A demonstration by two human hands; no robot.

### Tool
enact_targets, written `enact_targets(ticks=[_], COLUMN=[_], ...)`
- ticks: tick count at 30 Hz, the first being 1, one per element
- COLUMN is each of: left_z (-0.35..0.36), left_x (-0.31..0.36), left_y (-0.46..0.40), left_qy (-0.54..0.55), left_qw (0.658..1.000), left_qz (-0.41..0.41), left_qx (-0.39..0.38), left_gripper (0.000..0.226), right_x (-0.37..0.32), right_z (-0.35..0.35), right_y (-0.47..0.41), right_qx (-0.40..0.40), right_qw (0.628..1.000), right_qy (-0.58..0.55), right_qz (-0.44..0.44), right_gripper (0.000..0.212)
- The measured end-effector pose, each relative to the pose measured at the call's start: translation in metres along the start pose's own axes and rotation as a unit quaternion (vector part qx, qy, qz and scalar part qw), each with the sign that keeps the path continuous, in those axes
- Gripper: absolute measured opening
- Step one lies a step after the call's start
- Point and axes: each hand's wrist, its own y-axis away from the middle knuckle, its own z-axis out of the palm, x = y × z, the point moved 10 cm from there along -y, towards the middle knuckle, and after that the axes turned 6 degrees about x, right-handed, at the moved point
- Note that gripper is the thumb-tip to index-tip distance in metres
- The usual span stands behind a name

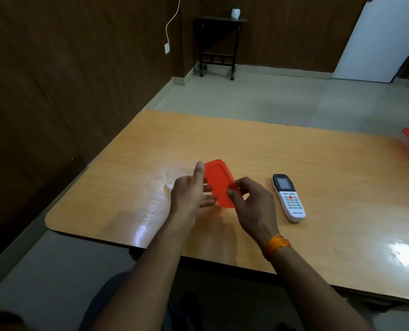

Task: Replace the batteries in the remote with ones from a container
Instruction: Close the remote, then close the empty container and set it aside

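One remote [289,198], two orange lids [219,182].

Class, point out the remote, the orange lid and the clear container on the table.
Remote [289,198]: head view, on its keypad.
Orange lid [218,181]: head view, on its flat middle.
Clear container [169,180]: head view, on its near rim, left of the lid.

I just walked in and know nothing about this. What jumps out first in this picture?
The bright orange lid at the middle of the wooden table catches the eye first: the right hand pinches its near edge, while the left hand is open beside it. Just right of the hands a white remote lies face up, and a clear container sits blurred behind the left hand.
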Motion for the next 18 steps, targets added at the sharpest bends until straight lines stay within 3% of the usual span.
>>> enact_targets(ticks=[4,8,11,14,16,18], left_z=[-0.026,-0.049,-0.067,-0.080,-0.085,-0.090], left_x=[0.018,0.030,0.030,0.027,0.025,0.028], left_y=[-0.009,-0.028,-0.046,-0.061,-0.069,-0.072], left_qy=[0.090,0.113,0.095,0.068,0.026,-0.030], left_qw=[0.994,0.990,0.991,0.992,0.992,0.986], left_qz=[0.001,0.023,0.026,0.027,0.045,0.079], left_qx=[0.057,0.078,0.089,0.104,0.117,0.145], left_gripper=[0.039,0.015,0.012,0.013,0.022,0.020], right_x=[-0.027,-0.034,-0.026,-0.008,-0.007,-0.006], right_z=[0.004,0.012,0.022,0.060,0.079,0.084], right_y=[-0.004,-0.020,-0.040,-0.056,-0.064,-0.074], right_qx=[-0.014,-0.013,0.013,-0.057,-0.098,-0.085], right_qw=[0.997,0.996,0.993,0.961,0.948,0.961], right_qy=[0.008,-0.043,-0.111,-0.205,-0.219,-0.182], right_qz=[-0.075,-0.071,0.021,0.179,0.208,0.188], right_gripper=[0.021,0.023,0.028,0.044,0.040,0.025])
